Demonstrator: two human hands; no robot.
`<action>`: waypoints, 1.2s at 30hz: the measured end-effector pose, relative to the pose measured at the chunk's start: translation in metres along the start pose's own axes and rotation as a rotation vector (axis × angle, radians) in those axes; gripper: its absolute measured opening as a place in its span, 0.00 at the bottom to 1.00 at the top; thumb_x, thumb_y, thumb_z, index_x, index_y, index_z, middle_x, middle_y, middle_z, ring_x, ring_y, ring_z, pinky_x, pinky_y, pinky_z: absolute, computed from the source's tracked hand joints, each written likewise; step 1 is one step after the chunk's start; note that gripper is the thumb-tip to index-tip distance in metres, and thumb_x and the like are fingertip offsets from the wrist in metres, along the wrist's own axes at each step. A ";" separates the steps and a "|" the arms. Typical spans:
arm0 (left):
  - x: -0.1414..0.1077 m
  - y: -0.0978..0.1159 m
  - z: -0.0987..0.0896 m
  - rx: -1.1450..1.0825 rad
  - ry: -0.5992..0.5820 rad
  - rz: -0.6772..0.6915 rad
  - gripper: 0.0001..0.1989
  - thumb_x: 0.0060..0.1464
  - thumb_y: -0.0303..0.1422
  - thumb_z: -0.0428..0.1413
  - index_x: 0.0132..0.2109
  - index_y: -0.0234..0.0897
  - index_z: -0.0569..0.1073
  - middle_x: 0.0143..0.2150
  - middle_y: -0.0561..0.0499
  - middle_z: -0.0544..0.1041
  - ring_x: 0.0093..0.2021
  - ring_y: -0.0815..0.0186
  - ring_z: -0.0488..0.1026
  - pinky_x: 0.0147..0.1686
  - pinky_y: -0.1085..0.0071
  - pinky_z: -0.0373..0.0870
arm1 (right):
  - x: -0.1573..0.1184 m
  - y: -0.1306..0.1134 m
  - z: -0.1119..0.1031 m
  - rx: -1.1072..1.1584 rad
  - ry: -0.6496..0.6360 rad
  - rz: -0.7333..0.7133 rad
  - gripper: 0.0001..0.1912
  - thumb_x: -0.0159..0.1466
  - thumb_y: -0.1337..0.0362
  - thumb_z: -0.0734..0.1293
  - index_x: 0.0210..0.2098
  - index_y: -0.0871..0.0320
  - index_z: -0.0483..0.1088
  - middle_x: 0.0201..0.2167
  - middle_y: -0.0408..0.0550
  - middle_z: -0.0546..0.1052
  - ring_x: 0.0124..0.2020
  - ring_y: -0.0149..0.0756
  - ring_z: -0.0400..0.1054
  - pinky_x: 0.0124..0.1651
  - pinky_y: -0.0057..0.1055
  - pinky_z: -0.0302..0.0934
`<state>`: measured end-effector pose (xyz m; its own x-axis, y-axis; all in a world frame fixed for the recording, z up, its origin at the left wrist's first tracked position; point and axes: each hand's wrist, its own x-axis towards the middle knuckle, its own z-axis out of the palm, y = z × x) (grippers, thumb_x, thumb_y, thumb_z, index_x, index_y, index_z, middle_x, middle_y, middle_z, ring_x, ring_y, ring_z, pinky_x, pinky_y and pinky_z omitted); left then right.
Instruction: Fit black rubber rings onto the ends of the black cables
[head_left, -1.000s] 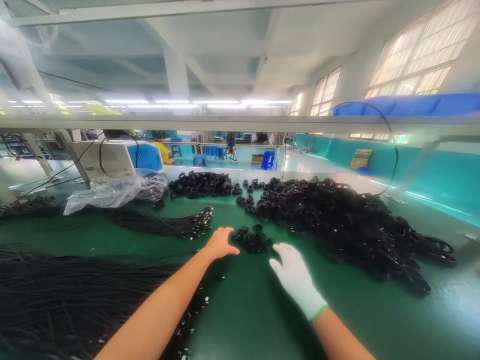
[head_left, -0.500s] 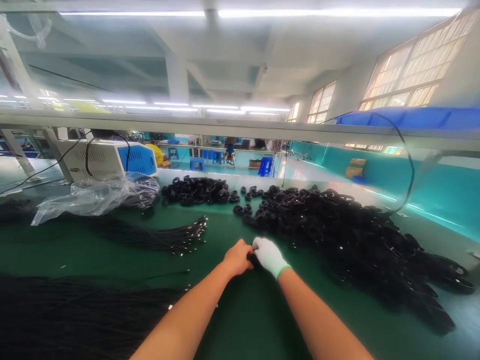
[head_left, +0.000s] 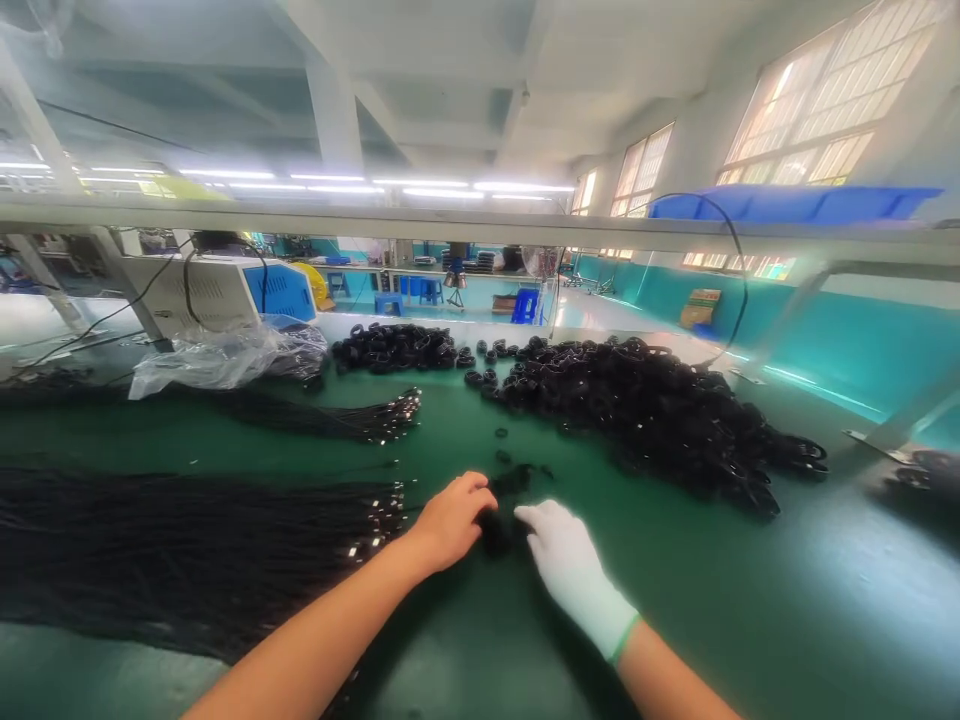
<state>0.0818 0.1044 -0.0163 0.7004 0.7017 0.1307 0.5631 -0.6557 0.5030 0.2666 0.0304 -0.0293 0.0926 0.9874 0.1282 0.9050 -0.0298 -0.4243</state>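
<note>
My bare left hand (head_left: 452, 518) is over the green table with its fingers apart and bent, beside a blurred black clump (head_left: 495, 535). Across from it, my right hand (head_left: 570, 565), in a white glove with a green cuff, points its spread fingers at the same clump. Motion smears the clump, so whether the left fingers touch it is hard to tell. Just beyond the fingertips lie blurred black pieces (head_left: 514, 480) and a small black ring (head_left: 501, 433). A large heap of black cable coils (head_left: 622, 400) lies ahead to the right.
Straight black cables (head_left: 187, 550) with light tips cover the left of the table, with another bundle (head_left: 322, 415) behind. Farther back are a smaller heap of coils (head_left: 397, 347), clear plastic (head_left: 210, 360) and a white-and-blue machine (head_left: 225, 290). A shelf beam (head_left: 465, 228) crosses above.
My hands were together around something black; now they have separated, the left going left and the right going right. Loose black pieces show between and beyond them. The view has tilted down.
</note>
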 end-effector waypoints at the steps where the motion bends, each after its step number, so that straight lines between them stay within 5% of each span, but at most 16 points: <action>1: -0.007 -0.002 -0.003 -0.006 0.017 -0.007 0.20 0.44 0.19 0.52 0.43 0.44 0.70 0.54 0.54 0.64 0.50 0.65 0.65 0.50 0.71 0.62 | -0.007 0.003 -0.003 0.028 0.001 0.014 0.20 0.57 0.76 0.58 0.45 0.54 0.71 0.41 0.48 0.72 0.43 0.39 0.65 0.46 0.32 0.57; 10: -0.057 -0.001 -0.005 0.042 0.102 -0.161 0.10 0.53 0.24 0.47 0.37 0.41 0.70 0.37 0.53 0.70 0.34 0.68 0.68 0.34 0.72 0.63 | -0.050 -0.002 -0.012 0.179 0.111 0.127 0.17 0.62 0.67 0.55 0.46 0.60 0.68 0.45 0.50 0.71 0.47 0.37 0.65 0.52 0.31 0.57; 18: -0.037 0.000 0.001 0.092 -0.065 -0.135 0.14 0.48 0.21 0.52 0.41 0.42 0.73 0.43 0.52 0.72 0.45 0.63 0.68 0.44 0.71 0.62 | -0.051 -0.016 -0.022 0.249 0.120 0.170 0.15 0.61 0.62 0.57 0.44 0.54 0.71 0.44 0.47 0.73 0.46 0.41 0.65 0.50 0.37 0.58; 24: -0.039 0.008 -0.007 0.110 -0.024 -0.232 0.09 0.52 0.26 0.49 0.37 0.42 0.71 0.37 0.54 0.72 0.35 0.66 0.68 0.34 0.72 0.61 | -0.056 -0.017 -0.033 0.307 0.151 0.164 0.16 0.61 0.59 0.58 0.46 0.52 0.69 0.46 0.48 0.72 0.47 0.43 0.64 0.50 0.40 0.58; 31: -0.029 0.015 0.010 0.029 -0.054 -0.207 0.08 0.46 0.23 0.52 0.29 0.41 0.70 0.34 0.53 0.70 0.41 0.62 0.67 0.41 0.69 0.60 | -0.048 -0.031 -0.013 0.373 0.141 0.045 0.14 0.61 0.62 0.58 0.42 0.54 0.70 0.41 0.48 0.74 0.44 0.41 0.66 0.49 0.38 0.58; 36: -0.034 0.020 0.004 -0.217 0.026 -0.296 0.05 0.50 0.26 0.48 0.33 0.38 0.68 0.35 0.51 0.70 0.39 0.64 0.68 0.40 0.69 0.64 | -0.049 -0.045 -0.018 0.476 0.059 0.130 0.13 0.61 0.59 0.58 0.41 0.55 0.70 0.39 0.47 0.75 0.40 0.39 0.67 0.44 0.35 0.60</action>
<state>0.0707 0.0661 -0.0139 0.5084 0.8607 -0.0277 0.6319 -0.3510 0.6910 0.2289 -0.0198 -0.0004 0.2284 0.9692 0.0916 0.5959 -0.0648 -0.8005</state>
